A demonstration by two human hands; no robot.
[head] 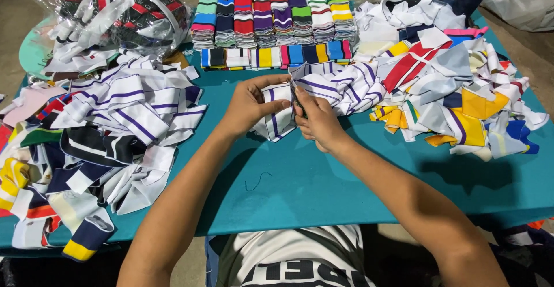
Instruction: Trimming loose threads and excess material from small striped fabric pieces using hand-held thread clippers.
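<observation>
Two hands meet over the middle of the teal surface (pixel 323 189). The left hand (pixel 249 107) is closed on a white knit piece with purple stripes (pixel 276 117), thumb laid across its face and fingers curled behind. The right hand (pixel 316 122) is closed on the same piece at its right edge, fingers folded inward. The piece hangs between the two hands, its lower corner touching the surface, and just behind it lies a small heap of like white-and-purple pieces (pixel 346 88).

At the far edge stand folded striped stacks (pixel 274 13) in eight columns, side by side: red, blue, yellow, pink, purple, green and orange bands among them. In front of these lies one row of flat folded bands (pixel 277 56), about six, though the ends are hard to part.

On the left a large loose pile of white pieces with purple stripes (pixel 130 105) spreads out, running down into mixed scraps of navy, yellow and red (pixel 52 189). Behind it sits one clear plastic bag of dark red-and-white pieces (pixel 115 10). On the right lies one wide heap of mixed offcuts (pixel 461 91), white, yellow, red and blue; the count of pieces cannot be told.

One loose dark thread (pixel 258 181) curls on the surface between the forearms
</observation>
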